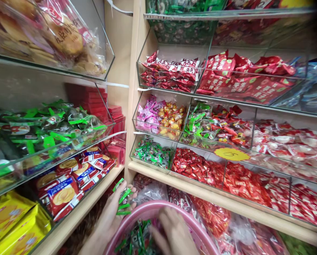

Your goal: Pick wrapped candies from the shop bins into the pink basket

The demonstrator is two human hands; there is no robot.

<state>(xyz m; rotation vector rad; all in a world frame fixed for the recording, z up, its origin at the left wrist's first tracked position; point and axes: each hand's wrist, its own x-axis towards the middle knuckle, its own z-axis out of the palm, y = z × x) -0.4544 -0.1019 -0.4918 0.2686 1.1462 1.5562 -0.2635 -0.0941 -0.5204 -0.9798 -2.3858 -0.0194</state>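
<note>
At the left rim of a pink basin (158, 204), my left hand (115, 203) is closed around several small wrapped candies (125, 194) with green ends. Inside the basin lie more green-wrapped candies (137, 235). My right hand (171, 226) reaches down into the basin, smeared by motion. Its fingertips are blurred, so what it touches or holds cannot be made out. Beyond the basin, a clear bin holds similar small green-wrapped candies (151, 153).
Clear bins line the shelves, with red-wrapped candies (193, 164) at right and green-wrapped snacks (49, 124) at left. A wooden shelf edge (201, 191) runs just beyond the basin. Plastic bags (211, 216) sit beneath it. Yellow packages (20, 223) stand at lower left.
</note>
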